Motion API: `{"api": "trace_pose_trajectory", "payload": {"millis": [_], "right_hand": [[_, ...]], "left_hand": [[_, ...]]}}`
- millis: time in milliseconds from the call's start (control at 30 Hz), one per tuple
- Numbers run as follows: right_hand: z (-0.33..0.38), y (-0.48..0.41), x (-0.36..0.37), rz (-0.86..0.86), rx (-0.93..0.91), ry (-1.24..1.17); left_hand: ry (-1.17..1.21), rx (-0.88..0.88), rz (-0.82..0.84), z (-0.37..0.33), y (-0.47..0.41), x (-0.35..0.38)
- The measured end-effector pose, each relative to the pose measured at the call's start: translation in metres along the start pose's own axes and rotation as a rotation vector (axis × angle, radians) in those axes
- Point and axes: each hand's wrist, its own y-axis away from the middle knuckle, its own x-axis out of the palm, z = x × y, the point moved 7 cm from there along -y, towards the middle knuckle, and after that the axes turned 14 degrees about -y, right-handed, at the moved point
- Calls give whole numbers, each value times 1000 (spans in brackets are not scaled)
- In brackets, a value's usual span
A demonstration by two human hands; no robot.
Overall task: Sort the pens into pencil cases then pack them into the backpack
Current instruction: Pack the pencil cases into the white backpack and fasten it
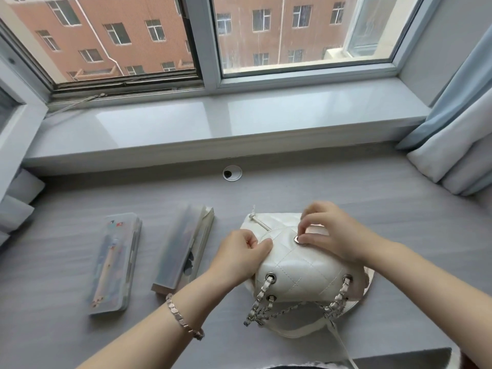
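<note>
Grey bench [346,198] fills the lower half of your view. Window [292,35] runs across 12 o'clock, with a glossy pale sill [213,123] under it. Blue-and-white curtain [458,123] hangs at 3 o'clock.

White quilted backpack [300,270] lies flat on the bench at 5 o'clock of centre, flap side up. Its silver chain straps [262,302] trail toward you at its 6 o'clock edge. White drawstring cord [259,222] shows at its 11 o'clock corner.

Two pencil cases sit at 9 o'clock of the backpack, long sides roughly parallel, apart from each other and from the bag:
- frosted pencil case [178,251], nearer the backpack; contents too blurred to read
- clear pencil case [119,288], further toward 9 o'clock, with a pale pen [107,265] visible through the lid

Neither case is in the backpack.

Your left grip [239,254] is clamped on the backpack: fingers curled, pinching the flap edge at its 9 o'clock side. Your right grip [332,230] reaches in from 3 o'clock, thumb and forefinger closed on the round metal snap [298,239] on the flap.

Silver link bracelet [183,318] is on your left wrist. Round cable grommet [232,172] sits in the bench at 12 o'clock of the backpack, just below the sill.
</note>
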Motion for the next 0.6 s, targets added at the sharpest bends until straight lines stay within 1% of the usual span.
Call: {"api": "trace_pose_trajectory", "payload": {"millis": [33,100,133,200,233,267,300,367,400,433,467,567,600], "right_hand": [[1,0,0,8,4,-28],[-3,0,1,11,95,-69],[-5,0,1,15,138,-131],[-6,1,3,98,160,-285],[-3,3,6,177,157,-347],[0,7,9,249,151,-385],[2,9,12,300,149,-402],[9,14,13,343,132,-441],[14,16,11,340,121,-462],[20,16,7,321,109,-480],[26,16,2,292,94,-485],[48,15,-16,217,6,-456],[57,17,-22,197,-33,-450]], "left_hand": [[-2,9,8,0,2,0],[13,28,22,1,5,-3],[38,37,22,3,6,-7],[49,99,9,4,8,-15],[1,176,24,2,10,-18],[-51,258,94,-2,13,-17],[-92,319,210,-2,17,-12],[-139,353,414,2,26,-4],[-182,378,453,2,29,-2],[-246,416,451,4,29,1],[-308,445,404,5,27,3],[-364,505,162,-2,15,5],[-393,552,103,-5,9,7]]}}
